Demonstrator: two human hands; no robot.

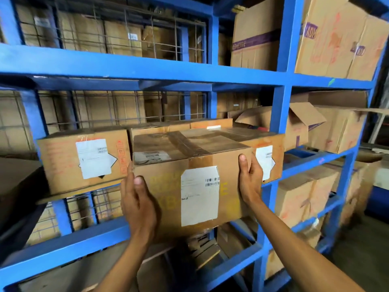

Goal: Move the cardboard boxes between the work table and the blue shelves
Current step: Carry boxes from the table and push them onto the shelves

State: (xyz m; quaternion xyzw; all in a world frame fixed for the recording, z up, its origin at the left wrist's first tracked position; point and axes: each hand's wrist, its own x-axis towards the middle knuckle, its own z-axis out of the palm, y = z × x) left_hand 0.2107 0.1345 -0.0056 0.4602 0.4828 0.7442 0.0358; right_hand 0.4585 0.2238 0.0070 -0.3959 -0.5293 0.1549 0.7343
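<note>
I hold a taped cardboard box with a white label on its front, level with the middle tier of the blue shelves. My left hand grips its lower left side and my right hand presses its right side. The box sticks out in front of the shelf edge, between a labelled box on its left and another labelled box close behind it on the right. Whether its far end rests on the shelf is hidden.
More cardboard boxes fill the upper shelf, the right bay and the lower tiers. Wire mesh backs the left bay. A blue upright post stands just right of my right hand. A dark surface juts in at left.
</note>
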